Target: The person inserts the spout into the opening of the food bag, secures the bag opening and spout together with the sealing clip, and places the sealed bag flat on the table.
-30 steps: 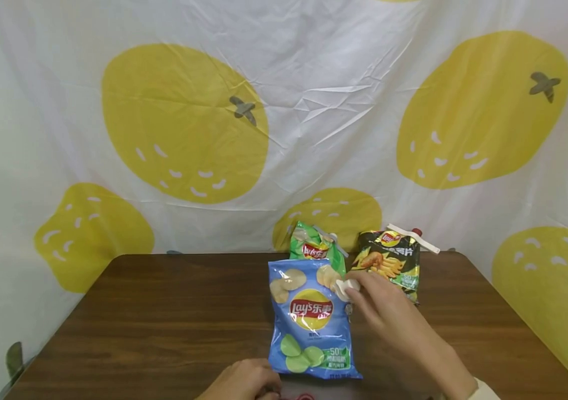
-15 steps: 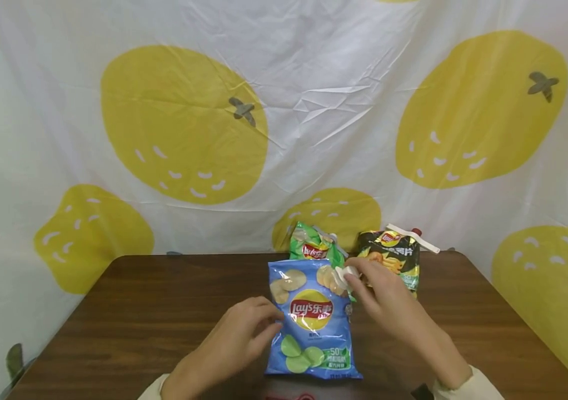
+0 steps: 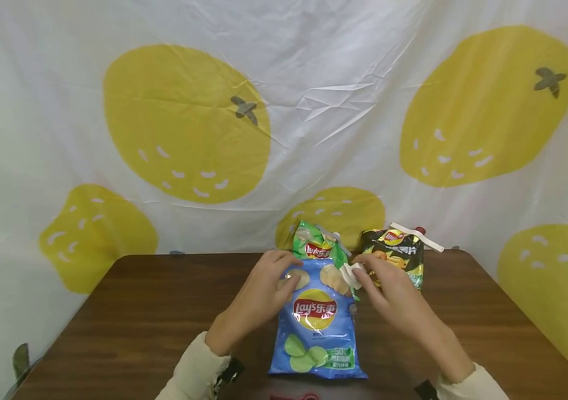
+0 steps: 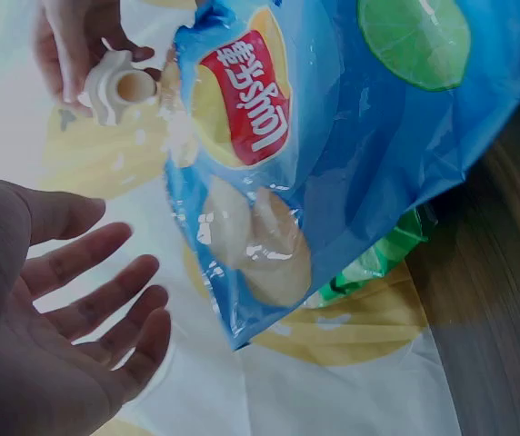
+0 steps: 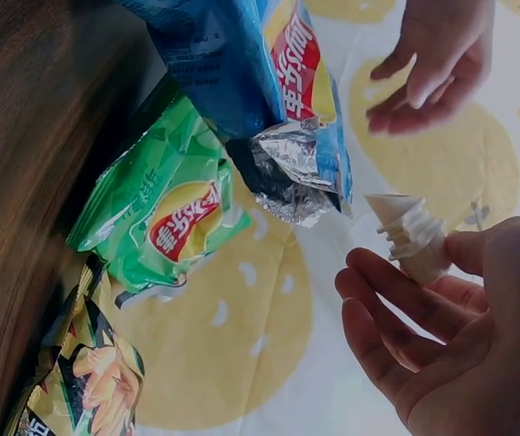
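Note:
A blue Lay's chip bag (image 3: 314,333) stands upright near the middle of the table. Its upper right corner is torn or cut, showing a silver inner lining (image 5: 296,173) in the right wrist view. My right hand (image 3: 399,297) pinches a small white ribbed, hollow spout-like piece (image 5: 410,238) between thumb and fingers, beside that corner. My left hand (image 3: 261,291) is at the bag's upper left. Its fingers are spread with nothing in them and stand apart from the bag in the left wrist view, where the spout piece's round hole (image 4: 135,87) also shows.
Behind the blue bag are a green Lay's bag (image 3: 309,239) with a grey clip and a black Lay's bag (image 3: 409,258) with a white clip (image 3: 419,238) and red cap. Something red (image 3: 309,396) lies at the front. A lemon-print cloth (image 3: 334,144) hangs behind the table.
My left hand has risen from the table's front to the blue bag's upper left. My right hand, still pinching the white piece, stays close to the bag's upper right corner.

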A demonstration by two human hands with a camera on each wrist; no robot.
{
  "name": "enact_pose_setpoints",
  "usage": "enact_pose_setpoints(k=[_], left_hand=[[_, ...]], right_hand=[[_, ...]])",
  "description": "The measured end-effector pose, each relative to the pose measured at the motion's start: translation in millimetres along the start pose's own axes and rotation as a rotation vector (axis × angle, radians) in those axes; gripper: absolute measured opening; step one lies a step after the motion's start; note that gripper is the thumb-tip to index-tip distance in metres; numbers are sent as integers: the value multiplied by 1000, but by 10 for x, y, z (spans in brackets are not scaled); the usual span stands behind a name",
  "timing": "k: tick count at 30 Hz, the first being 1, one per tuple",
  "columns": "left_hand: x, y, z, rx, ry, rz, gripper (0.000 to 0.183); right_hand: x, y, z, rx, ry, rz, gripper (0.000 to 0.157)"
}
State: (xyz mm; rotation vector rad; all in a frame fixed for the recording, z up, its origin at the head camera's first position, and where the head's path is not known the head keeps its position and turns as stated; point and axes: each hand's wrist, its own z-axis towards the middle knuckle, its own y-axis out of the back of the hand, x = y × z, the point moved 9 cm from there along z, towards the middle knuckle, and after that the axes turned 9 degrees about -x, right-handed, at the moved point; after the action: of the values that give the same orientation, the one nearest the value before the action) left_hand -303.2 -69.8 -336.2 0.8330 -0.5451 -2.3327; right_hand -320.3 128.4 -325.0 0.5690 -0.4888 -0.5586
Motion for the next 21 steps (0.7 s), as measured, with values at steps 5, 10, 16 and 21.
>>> enact_pose_setpoints(k=[5,10,16,21], left_hand=[[-23,-166,80,-22,-61,68,26],[-48,-314,66,-2,-100,131,35],[49,-391,25,42,-16,175,38],[113,-302,21,-5,21,184,29]], right_hand=[[-24,19,3,-7,-3,1,12],[-37,24,4,4,-11,9,12],[-66,15,2,18,-32,5,12],[-60,1,-10,30,-40,21,12]])
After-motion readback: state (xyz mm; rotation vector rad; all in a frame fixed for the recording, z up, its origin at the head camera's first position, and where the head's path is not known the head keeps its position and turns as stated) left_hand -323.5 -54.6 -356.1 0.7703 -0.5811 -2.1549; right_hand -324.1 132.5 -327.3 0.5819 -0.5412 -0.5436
